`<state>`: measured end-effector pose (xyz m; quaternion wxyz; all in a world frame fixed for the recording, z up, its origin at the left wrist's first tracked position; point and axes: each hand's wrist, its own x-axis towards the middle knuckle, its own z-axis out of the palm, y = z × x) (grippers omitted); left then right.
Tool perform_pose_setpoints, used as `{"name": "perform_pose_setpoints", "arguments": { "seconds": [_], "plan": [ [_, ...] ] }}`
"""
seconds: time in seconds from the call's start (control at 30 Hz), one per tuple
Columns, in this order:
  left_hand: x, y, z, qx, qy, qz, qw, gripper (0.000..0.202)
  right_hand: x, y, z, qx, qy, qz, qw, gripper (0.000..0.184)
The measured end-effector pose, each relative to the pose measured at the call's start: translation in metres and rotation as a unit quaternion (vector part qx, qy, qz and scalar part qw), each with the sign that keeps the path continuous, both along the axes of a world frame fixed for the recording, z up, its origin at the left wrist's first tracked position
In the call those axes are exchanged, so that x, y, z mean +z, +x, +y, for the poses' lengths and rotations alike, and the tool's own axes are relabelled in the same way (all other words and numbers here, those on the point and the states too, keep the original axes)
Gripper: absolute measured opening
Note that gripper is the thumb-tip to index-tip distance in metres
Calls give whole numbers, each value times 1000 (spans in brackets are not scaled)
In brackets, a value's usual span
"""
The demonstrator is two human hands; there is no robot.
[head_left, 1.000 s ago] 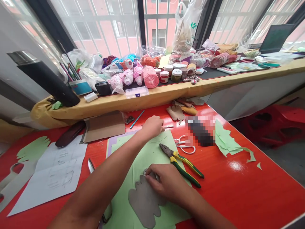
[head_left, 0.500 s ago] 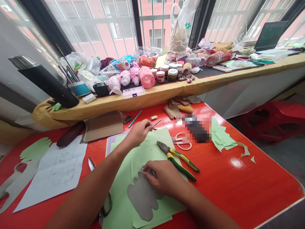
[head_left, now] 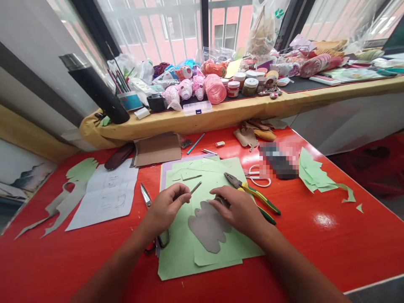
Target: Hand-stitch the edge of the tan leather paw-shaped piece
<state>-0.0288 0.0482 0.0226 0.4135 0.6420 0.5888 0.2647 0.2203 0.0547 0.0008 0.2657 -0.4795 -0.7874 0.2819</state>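
My left hand (head_left: 168,208) pinches a thin metal rod (head_left: 196,187), its tip pointing up and right above the green paper sheets (head_left: 176,269). On these sheets lies a flat grey cutout (head_left: 206,229) with a wavy, lobed outline and small holes near its top edge. My right hand (head_left: 241,210) rests at the cutout's upper right, fingers curled round a small dark, shiny piece that they mostly hide. Combination pliers (head_left: 240,184) with yellow-green handles lie just beyond that hand, partly covered by it. Another thin metal rod (head_left: 192,178) lies on the paper.
Large scissors (head_left: 146,195) lie left of the paper, partly under my left forearm. White-handled scissors (head_left: 260,181), green paper scraps (head_left: 315,172) and a blurred dark object (head_left: 279,162) are at right. A drawn-on white sheet (head_left: 104,189) lies left; a crowded sill (head_left: 176,126) runs behind.
My left hand has come back toward me from the far edge of the paper, bringing the thin rod near the cutout. My right hand stays at the cutout. The view has shifted left.
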Motion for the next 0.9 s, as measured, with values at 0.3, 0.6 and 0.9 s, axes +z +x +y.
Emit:
{"name": "perform_pose_setpoints", "arguments": {
  "seconds": [0.3,0.6,0.9],
  "plan": [
    [-14,9,-25,-81,172,162,968,20,12,0,-3,-15,56,100,993,25],
    [-16,18,-31,-112,250,196,941,24,1,-13,-12,104,-23,-19,994,24],
    [-24,8,-29,-57,134,204,968,14,3,-11,-8,-1,-106,99,989,27]
  ]
}}
